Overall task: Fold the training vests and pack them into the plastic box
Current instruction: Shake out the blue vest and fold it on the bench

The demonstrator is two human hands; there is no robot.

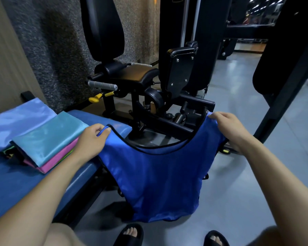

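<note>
Hidden: lower folded vests (60,158) under top one | Count: one blue vest (155,178) | Grip: left hand (91,139), right hand (228,128) pinched its shoulders off bench (16,183) edge

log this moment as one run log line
step: blue vest held up unfolded | left hand: pinches shoulder strap | right hand: pinches other strap | folded vests: stacked on bench | box: not in view

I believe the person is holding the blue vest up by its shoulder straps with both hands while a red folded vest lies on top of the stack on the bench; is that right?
Not quite: the head view shows the top folded vest is teal, not red. The rest holds: the left hand and right hand hold the blue vest up by its shoulder straps, beside the stack on the bench.
</note>
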